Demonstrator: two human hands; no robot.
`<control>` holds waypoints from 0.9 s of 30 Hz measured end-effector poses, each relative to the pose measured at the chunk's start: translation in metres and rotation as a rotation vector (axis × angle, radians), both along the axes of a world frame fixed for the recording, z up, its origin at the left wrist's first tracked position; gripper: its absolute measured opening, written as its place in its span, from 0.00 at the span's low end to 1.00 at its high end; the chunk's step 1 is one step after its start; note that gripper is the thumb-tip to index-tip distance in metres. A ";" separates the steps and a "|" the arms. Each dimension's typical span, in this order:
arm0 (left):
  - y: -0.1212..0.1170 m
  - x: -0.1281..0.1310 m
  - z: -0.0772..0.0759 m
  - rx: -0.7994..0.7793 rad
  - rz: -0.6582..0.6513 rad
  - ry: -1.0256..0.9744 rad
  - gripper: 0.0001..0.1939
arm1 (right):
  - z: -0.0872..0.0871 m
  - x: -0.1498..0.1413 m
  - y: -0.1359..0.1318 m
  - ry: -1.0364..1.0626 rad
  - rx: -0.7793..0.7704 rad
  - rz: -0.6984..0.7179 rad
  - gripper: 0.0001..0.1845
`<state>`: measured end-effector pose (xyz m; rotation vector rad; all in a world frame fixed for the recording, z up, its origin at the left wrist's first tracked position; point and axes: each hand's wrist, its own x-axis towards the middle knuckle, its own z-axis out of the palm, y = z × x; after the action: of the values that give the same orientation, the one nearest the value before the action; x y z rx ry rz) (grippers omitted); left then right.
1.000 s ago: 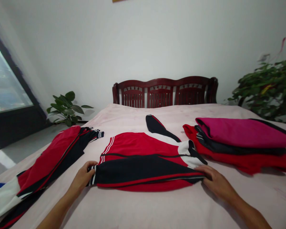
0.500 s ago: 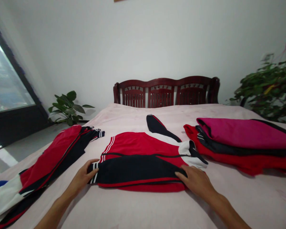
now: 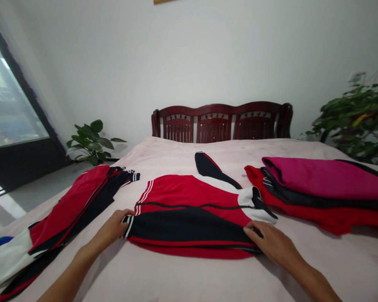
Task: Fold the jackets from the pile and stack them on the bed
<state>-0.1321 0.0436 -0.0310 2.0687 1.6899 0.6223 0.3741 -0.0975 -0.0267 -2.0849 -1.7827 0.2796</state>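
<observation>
A red, navy and white sports jacket (image 3: 189,193) lies flat on the bed, with one navy sleeve (image 3: 189,224) folded across its near edge. My left hand (image 3: 113,228) pinches the striped cuff at the sleeve's left end, thumb on top. Fingers stretched, my right hand (image 3: 271,243) rests flat on the sleeve's right end, near the white collar. The jacket's other navy sleeve (image 3: 211,167) points away toward the headboard.
A pile of folded clothes, magenta on top of navy and red (image 3: 321,178), sits to the right. Another red and navy jacket (image 3: 75,205) lies spread at the left. Pink bed sheet (image 3: 176,277), dark wooden headboard (image 3: 220,121), potted plants (image 3: 91,140) (image 3: 359,117), window (image 3: 9,109) at left.
My right hand slid left along the folded sleeve, then settled near the collar end. My left hand stayed at the cuff, shifting slightly right.
</observation>
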 end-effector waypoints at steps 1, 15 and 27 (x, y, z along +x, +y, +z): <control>-0.003 0.007 0.004 0.103 0.002 0.050 0.20 | 0.003 -0.003 0.002 -0.005 0.086 0.009 0.21; -0.070 0.079 0.014 0.273 -0.493 0.399 0.16 | 0.005 -0.080 -0.009 -0.194 0.190 0.488 0.17; -0.068 0.108 0.010 0.343 -0.447 0.247 0.18 | 0.020 -0.117 0.008 -0.137 0.316 0.426 0.25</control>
<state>-0.0245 -0.0247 -0.0210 2.7527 1.2238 0.5531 0.2575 -0.0900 -0.0065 -1.5308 -2.1816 -0.0362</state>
